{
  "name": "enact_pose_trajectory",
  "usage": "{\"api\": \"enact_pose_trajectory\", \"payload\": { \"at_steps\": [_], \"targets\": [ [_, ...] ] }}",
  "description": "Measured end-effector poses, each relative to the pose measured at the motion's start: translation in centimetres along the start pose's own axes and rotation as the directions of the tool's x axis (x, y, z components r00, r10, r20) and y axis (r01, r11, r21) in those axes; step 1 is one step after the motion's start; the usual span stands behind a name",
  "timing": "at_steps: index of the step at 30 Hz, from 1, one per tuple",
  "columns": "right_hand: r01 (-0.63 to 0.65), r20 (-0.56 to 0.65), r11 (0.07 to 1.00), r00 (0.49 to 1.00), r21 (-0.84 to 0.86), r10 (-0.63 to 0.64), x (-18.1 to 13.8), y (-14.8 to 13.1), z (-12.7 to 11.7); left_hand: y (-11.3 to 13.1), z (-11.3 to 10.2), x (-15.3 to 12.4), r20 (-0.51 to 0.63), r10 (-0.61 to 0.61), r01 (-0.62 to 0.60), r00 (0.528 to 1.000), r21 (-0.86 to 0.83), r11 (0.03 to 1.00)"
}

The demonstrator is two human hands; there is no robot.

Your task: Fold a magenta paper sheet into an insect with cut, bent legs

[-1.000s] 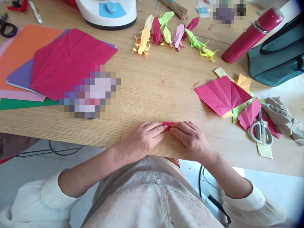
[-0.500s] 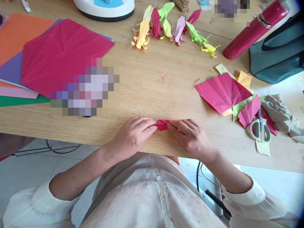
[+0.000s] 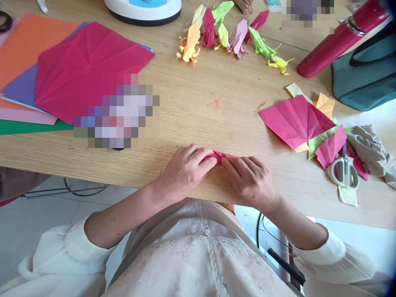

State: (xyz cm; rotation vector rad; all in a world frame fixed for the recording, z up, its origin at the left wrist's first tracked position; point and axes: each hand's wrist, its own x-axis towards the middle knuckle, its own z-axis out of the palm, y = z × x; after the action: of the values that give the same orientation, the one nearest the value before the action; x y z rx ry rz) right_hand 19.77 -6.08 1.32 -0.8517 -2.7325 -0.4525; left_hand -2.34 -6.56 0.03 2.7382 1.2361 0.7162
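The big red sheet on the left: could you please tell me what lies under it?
Under the red sheet, purple paper, orange paper and green paper stick out; what its middle covers cannot be seen.

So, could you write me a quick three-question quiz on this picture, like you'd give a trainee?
1. What colour is the folded paper that the left hand and right hand are both holding?
2. True or false: the scissors lie nearer the right hand than the left hand.
3. Which of these stands next to the teal bag?
A) a lamp
B) a flask
C) a mug

Key: 1. Pinkish red. 2. True. 3. B.
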Motion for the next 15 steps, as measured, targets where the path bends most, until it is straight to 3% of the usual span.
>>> {"api": "enact_pose_trajectory", "payload": {
  "at_steps": [8, 15],
  "targets": [
    [-0.059, -0.029, 0.990, 0.998, 0.127, 0.063, -0.9, 0.4, 0.7, -0.3, 0.3, 1.0, -0.004, 0.157, -0.154, 0.988, 0.169, 0.974],
    [-0.079, -0.040, 0.980, 0.995, 0.183, 0.088, -1.5, 0.7, 1.1, -0.3, 0.8, 0.6, -0.022, 0.111, -0.107, 0.994, 0.127, 0.986]
  ]
}}
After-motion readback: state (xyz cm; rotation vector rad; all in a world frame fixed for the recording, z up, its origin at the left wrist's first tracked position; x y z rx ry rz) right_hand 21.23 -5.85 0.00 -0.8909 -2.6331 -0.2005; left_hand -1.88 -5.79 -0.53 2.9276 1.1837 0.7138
